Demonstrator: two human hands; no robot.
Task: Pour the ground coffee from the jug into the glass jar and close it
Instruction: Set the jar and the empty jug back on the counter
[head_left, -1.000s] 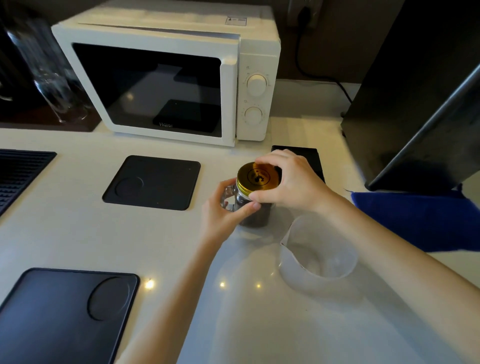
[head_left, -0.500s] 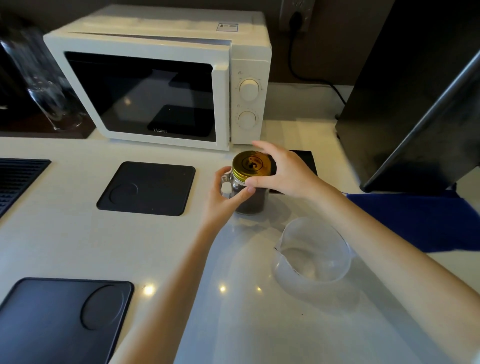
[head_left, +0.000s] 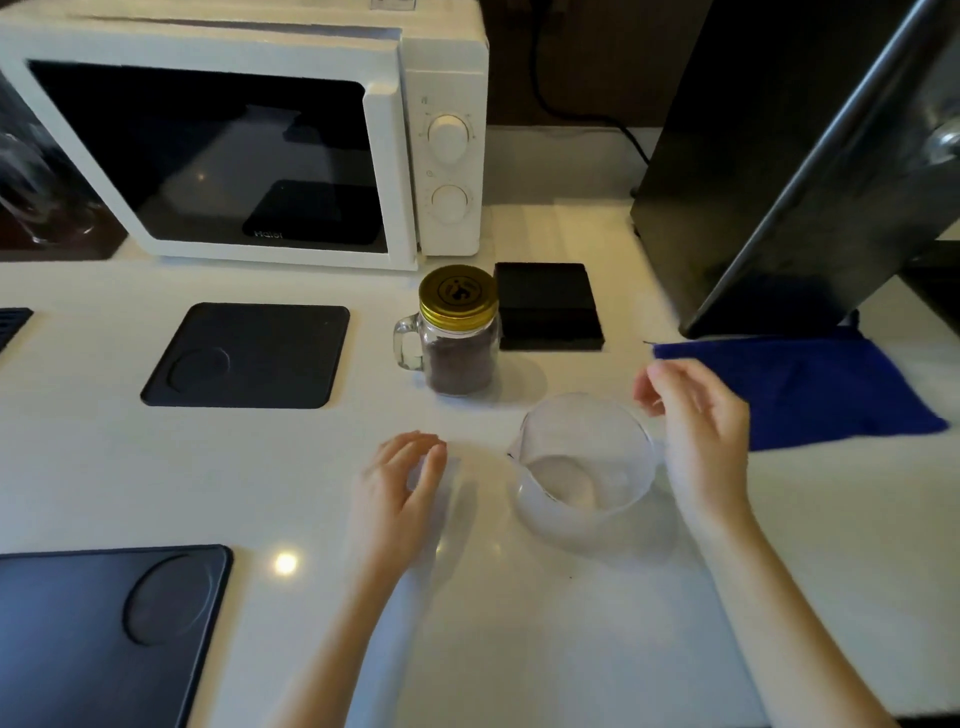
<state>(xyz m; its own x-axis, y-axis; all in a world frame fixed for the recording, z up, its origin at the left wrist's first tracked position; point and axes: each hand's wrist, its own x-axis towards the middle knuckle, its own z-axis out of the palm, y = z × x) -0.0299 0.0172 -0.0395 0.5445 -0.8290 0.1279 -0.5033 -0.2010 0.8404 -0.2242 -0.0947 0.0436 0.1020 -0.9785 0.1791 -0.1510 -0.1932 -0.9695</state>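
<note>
The glass jar (head_left: 457, 353) stands upright on the white counter, its handle to the left and dark ground coffee inside. A gold lid (head_left: 458, 294) sits on its mouth. In front and to the right stands the translucent plastic jug (head_left: 587, 467), spout to the left, with nothing visible inside. My left hand (head_left: 400, 488) hovers over the counter in front of the jar, fingers loosely curled and holding nothing. My right hand (head_left: 696, 421) is just right of the jug's rim, fingers apart, also holding nothing. Neither hand touches the jar.
A white microwave (head_left: 249, 135) stands behind the jar. A black block (head_left: 545, 306) lies to the jar's right, a blue cloth (head_left: 800, 389) beyond my right hand. Black mats lie at the left (head_left: 244, 356) and near left (head_left: 104, 629). A tall dark appliance (head_left: 779, 156) fills the right.
Both hands have let go of the jar and lid and drawn back toward me. The jar stands alone with the lid on. The jug has not moved.
</note>
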